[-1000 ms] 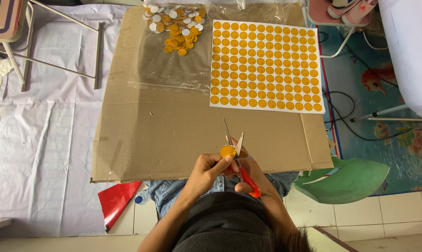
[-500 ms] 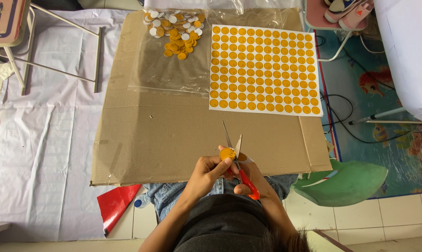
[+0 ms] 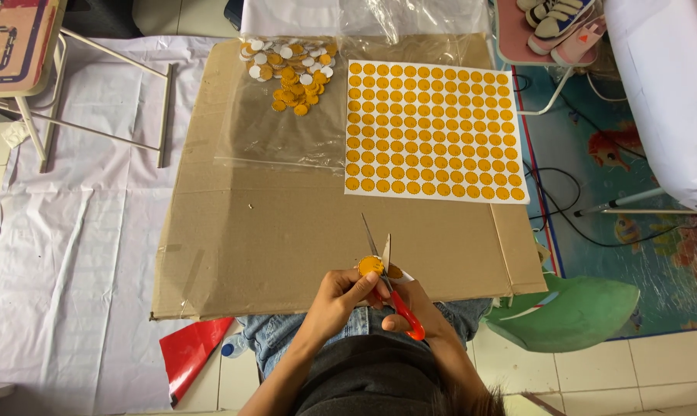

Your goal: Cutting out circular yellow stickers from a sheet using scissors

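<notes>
Two hands work at the near edge of one flat cardboard sheet (image 3: pixel 287 231), above the person's lap. The left hand (image 3: pixel 341 296) pinches one small orange round sticker (image 3: pixel 371 266) between thumb and fingertips, so the sticker sits just past its fingertips. The right hand (image 3: pixel 410 304) is closed through the red handles of one pair of scissors (image 3: pixel 391 281); the two blades stand parted in a narrow V, pointing away from the person, with the sticker touching them at the base of the V.

Farther up the cardboard lies one white sheet of orange stickers (image 3: pixel 433 131), printed in thirteen columns and ten rows, well apart from the hands. To its left, one pile of cut-out circles (image 3: pixel 291 73), orange and white, too many to count, rests on one clear plastic film (image 3: pixel 279 139).
</notes>
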